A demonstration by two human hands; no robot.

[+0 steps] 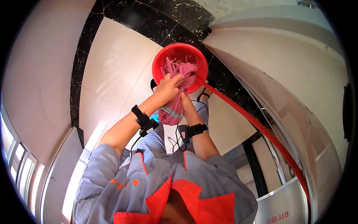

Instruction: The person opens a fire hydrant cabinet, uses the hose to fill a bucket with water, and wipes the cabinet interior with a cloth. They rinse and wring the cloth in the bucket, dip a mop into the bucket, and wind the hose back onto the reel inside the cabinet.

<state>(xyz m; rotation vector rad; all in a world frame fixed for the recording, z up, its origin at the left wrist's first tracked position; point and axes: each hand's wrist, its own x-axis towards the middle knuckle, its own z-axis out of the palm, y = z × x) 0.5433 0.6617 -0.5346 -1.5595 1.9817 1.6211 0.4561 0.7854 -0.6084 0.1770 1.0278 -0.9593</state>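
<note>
A pink cloth (pixel 174 109) with a pale stripe near its lower end hangs bunched between my two hands. Its upper part lies over the opening of a red bucket (pixel 159 61). My left hand (pixel 168 89) is closed around the cloth at the bucket's near rim, fingers pointing toward the bucket. Just to the right and lower, my right hand (pixel 185 100) also grips the cloth, its fingers mostly hidden by the folds. The bucket's bottom is largely covered by the cloth.
A long red pole or hose (pixel 257 125) runs from beside the bucket to the lower right. Pale floor tiles (pixel 112 63) with a black marbled border (pixel 84 56) lie below. A glossy panel (pixel 283 100) stands at right. Black devices with cables sit on both wrists.
</note>
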